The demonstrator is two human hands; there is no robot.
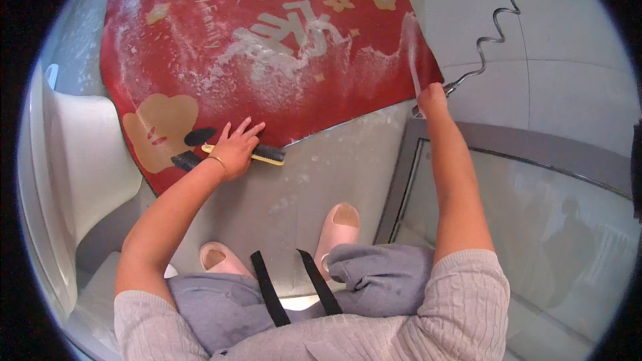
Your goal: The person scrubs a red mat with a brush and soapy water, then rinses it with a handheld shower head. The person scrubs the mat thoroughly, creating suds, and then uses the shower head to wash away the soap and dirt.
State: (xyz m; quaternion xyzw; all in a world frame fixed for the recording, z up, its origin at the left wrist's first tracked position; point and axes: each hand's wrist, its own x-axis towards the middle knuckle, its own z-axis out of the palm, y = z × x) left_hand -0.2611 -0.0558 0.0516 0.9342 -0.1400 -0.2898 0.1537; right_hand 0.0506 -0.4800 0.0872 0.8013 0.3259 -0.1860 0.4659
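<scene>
A wet red floor mat with white foam, flower shapes and a tan animal face lies before me on the grey floor. My left hand rests at its near edge with fingers spread, over a yellow scrubbing brush with dark bristles; whether the palm grips the brush is hidden. A dark bristled piece shows beside my wrist. My right hand is closed around a sprayer handle at the mat's right corner. A coiled metallic hose runs from it, and a water jet reaches over the mat.
A white toilet stands at the left, touching or close to the mat's edge. A grey-framed glass panel is at the right, below a tiled surface. My feet, in pink slippers, are on the floor.
</scene>
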